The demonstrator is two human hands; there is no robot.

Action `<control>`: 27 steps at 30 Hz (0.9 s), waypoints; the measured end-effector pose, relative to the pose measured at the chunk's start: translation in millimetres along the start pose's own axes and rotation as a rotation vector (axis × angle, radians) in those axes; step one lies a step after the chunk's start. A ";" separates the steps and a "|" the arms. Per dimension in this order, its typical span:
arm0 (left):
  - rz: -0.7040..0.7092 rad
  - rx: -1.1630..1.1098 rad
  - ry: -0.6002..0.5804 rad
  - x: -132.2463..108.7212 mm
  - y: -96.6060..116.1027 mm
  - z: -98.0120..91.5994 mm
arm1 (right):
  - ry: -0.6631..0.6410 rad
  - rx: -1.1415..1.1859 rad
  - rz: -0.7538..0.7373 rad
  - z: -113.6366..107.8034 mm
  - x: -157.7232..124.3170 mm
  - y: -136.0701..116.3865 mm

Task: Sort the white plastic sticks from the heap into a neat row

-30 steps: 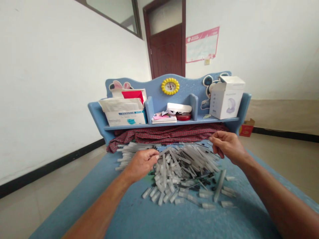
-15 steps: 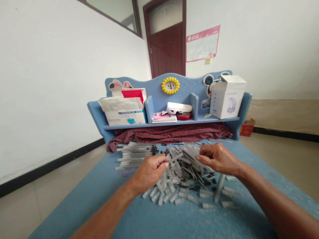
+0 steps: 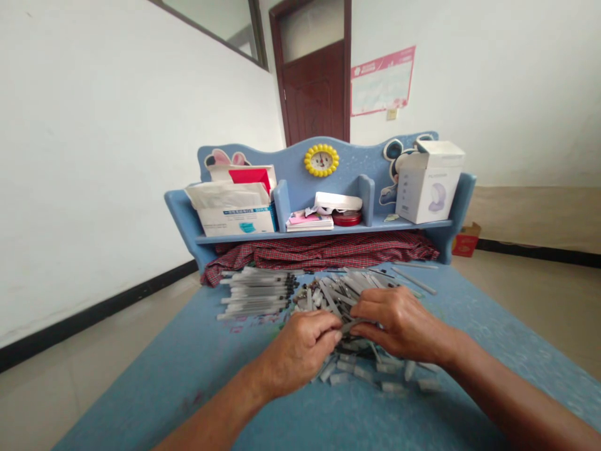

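Observation:
My left hand (image 3: 300, 352) is closed in a pinch, its fingertips at one end of a translucent pen barrel (image 3: 350, 326). Gripping the other end, my right hand (image 3: 401, 322) has its thumb and fingers pressed together. Both hands are low over a loose pile of pen barrels (image 3: 328, 294), and the left fingertips hide whatever small part they may hold. Clear pen caps (image 3: 364, 374) lie scattered on the near side of the pile. To the left, a row of pens (image 3: 258, 293) lies side by side, their black ends pointing right.
A blue table (image 3: 225, 388) carries everything. Along its back lies a red checked cloth (image 3: 323, 250) under a blue shelf (image 3: 375, 227). On the shelf are a mask box (image 3: 235, 219), a red tin (image 3: 346, 218) and a white carton (image 3: 429, 188). Loose tubes (image 3: 416, 280) lie at the back right.
My hands were apart and have come together over the near part of the pile. The left moved right and nearer; the right moved left and nearer. A barrel now shows between them.

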State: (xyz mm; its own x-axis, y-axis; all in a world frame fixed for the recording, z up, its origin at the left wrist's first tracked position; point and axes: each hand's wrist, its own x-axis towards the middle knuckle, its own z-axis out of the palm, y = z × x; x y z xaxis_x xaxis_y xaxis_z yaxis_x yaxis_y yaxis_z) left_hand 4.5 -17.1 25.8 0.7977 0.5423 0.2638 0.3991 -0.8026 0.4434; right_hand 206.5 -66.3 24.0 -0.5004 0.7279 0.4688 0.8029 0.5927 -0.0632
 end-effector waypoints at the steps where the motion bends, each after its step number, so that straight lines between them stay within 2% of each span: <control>1: -0.002 -0.007 -0.006 -0.1 -0.1 -1.8 | -0.012 0.008 -0.012 -1.0 -0.3 0.7; 9: -0.023 0.046 0.035 -1.7 -17.8 -21.3 | 0.042 0.170 0.171 -13.4 -5.3 23.5; 15: 0.074 0.182 0.036 0.7 -21.8 -19.9 | -0.080 0.168 0.225 -21.7 -0.6 19.0; 19: 0.060 0.186 -0.006 2.4 -11.0 -23.2 | -0.204 0.145 0.176 -34.5 5.9 10.2; 22: 0.070 0.185 -0.050 3.7 3.2 -33.6 | -0.261 0.132 0.139 -49.1 7.3 6.5; 27: 0.151 0.209 -0.099 -8.8 46.6 -49.5 | -0.263 0.161 0.061 -83.7 -18.0 -14.5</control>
State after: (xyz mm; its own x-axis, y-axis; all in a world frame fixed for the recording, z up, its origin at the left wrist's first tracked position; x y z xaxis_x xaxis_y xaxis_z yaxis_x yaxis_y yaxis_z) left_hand -6.3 -46.9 86.5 0.8913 0.3940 0.2242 0.3488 -0.9120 0.2160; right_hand 230.9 -116.9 90.3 -0.5365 0.8156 0.2169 0.7830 0.5769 -0.2326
